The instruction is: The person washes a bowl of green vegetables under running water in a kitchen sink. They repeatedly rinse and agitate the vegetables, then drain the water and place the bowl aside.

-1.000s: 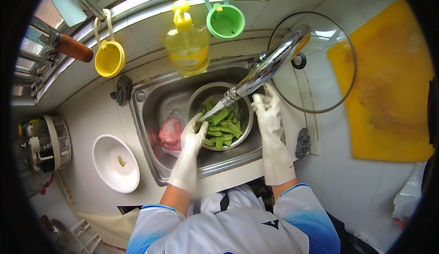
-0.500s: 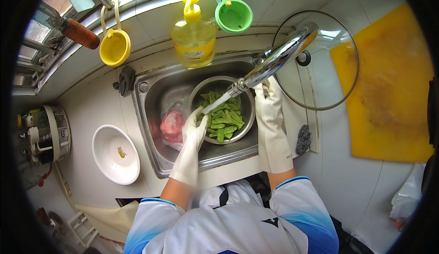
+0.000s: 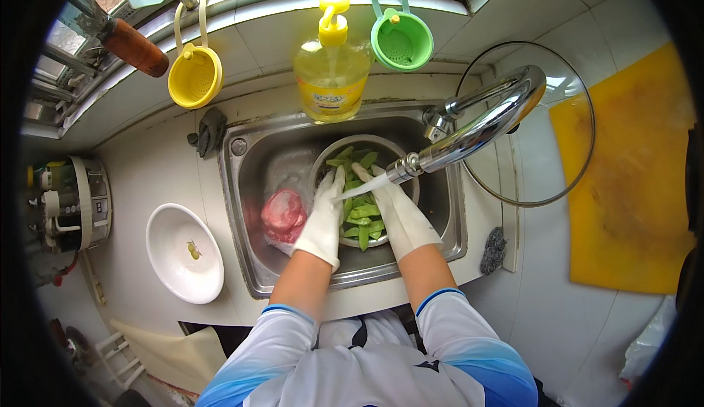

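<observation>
- Head view looks straight down on a steel sink (image 3: pixel 242 209) set in a tiled counter (image 3: pixel 158 176), with a metal bowl (image 3: pixel 326 163) of green pea pods (image 3: pixel 364 215) standing inside the basin, toward its right half.
- Left hand (image 3: pixel 323 216), in a white glove, lies flat and open on the pods at the bowl's left rim; it grips nothing.
- Right hand (image 3: pixel 392 209), also gloved, rests open with fingers spread across the pods, right under the spout of the chrome tap (image 3: pixel 480 125), where a thin stream of water lands.
- A pink bag (image 3: pixel 282 215) sits in the sink just left of the bowl, touching the left wrist (what it holds I cannot tell).
- To rinse well, I would judge it best to keep both palms loose, turn the pods over under the stream rather than press them down, and keep them inside the bowl's rim.
- Along the counter's far edge stand a yellow soap bottle (image 3: pixel 331 77), a yellow strainer (image 3: pixel 194 77) and a green strainer (image 3: pixel 401 39).
- A white dish (image 3: pixel 183 253) lies near the counter's left edge, a glass lid (image 3: pixel 550 165) and a yellow cutting board (image 3: pixel 631 172) toward the right.
</observation>
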A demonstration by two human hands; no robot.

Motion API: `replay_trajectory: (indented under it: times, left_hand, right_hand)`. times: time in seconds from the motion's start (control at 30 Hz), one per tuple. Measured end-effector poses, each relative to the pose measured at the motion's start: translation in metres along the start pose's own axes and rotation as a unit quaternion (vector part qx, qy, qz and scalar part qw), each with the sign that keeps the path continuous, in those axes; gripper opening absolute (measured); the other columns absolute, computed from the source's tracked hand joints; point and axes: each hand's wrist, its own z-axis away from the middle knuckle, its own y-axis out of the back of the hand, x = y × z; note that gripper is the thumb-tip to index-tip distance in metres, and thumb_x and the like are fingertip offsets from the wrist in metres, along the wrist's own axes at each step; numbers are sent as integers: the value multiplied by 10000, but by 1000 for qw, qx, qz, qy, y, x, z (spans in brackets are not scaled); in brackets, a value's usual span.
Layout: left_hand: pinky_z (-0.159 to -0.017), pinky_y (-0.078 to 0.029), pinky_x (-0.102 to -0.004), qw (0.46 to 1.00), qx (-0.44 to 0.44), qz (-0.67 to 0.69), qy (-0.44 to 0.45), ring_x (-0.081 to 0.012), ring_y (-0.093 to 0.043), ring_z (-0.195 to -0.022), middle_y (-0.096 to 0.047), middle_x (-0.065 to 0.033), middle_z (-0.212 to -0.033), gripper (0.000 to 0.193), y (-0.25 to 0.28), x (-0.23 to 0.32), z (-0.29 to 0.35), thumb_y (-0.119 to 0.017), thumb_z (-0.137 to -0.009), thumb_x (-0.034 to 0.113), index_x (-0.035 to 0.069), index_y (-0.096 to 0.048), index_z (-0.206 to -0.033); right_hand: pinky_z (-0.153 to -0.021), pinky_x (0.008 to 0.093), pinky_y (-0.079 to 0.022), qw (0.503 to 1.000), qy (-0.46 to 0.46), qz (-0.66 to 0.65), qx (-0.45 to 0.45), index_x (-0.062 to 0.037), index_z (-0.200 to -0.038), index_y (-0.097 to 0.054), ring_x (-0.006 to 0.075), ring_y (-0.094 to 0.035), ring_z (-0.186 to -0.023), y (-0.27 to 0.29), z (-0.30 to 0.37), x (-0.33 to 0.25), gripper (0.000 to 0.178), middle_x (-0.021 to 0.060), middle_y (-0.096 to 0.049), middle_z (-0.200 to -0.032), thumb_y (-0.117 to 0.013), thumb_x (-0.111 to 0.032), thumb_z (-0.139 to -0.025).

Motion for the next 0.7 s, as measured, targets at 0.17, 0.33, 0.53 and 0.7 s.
replay_trajectory:
  times: [0.17,0.33,0.53,0.7]
  left_hand:
    - [-1134,-485,-342,991,-100,88,-19,-237,-614,-1345,-646,-197,-1448,527,18,17,35,-653,-1076,177,-61,-520,-1527]
    - [-1186,-462,-372,901,-97,-368,-207,-337,-602,-1380,-582,-243,-1535,807,48,1,69,-840,-928,317,134,-479,-1627]
    - [-1230,-441,-441,736,-136,-658,-77,-444,-416,-1533,-222,-234,-1772,1352,-1,19,70,-1015,-684,356,320,-172,-1741]
    - [-1190,-474,-356,933,-14,-338,-121,-324,-636,-1377,-669,-208,-1469,780,8,5,41,-801,-926,162,76,-467,-1625]
  right_hand:
    - [-1124,362,-461,984,44,-144,-94,-55,-1271,-687,199,-629,-1234,3,3,18,380,91,-677,-1286,-716,-327,-1007]
    - [-1226,378,-399,974,62,178,-127,0,-1410,-655,323,-566,-1420,11,139,-83,566,194,-638,-1474,-790,-293,-945]
    - [-1250,457,-415,743,116,658,-31,-182,-1710,-216,376,-428,-1533,19,113,-18,1184,170,-245,-1765,-925,-320,-772]
    - [-1248,425,-419,897,129,418,70,-122,-1643,-419,382,-540,-1450,15,89,-25,768,240,-535,-1579,-755,-230,-961]
